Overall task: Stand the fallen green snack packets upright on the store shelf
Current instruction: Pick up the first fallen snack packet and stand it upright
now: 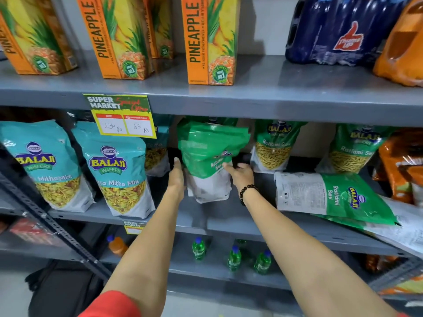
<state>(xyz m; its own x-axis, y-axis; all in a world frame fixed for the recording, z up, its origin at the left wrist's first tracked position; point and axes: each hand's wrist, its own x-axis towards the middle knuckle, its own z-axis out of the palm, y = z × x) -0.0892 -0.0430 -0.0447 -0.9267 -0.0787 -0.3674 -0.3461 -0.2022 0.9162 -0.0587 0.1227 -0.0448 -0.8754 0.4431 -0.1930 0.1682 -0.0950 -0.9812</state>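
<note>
On the grey middle shelf (pixel 128 213), two teal Mitha Mix packets (pixel 43 165) stand upright at the left, under a yellow price tag (pixel 123 120) clipped to the shelf edge above. Moving right, the left hand (pixel 177 177) lies flat and open against the left side of a green Ratlami Sev packet (pixel 210 156), which stands on its white base with its top folded forward. The right hand (pixel 240 175) presses the packet's right side, fingers spread on the film (thumb side hidden, so I cannot tell whether it truly grips); a black bead bracelet (pixel 248 193) circles that wrist. At three o'clock from the hands, two more green packets (pixel 272 147) stand upright at the back. In front of them, toward four o'clock, fallen green packets (pixel 332 197) lie flat in a loose stack, overhanging the shelf's front edge.
</note>
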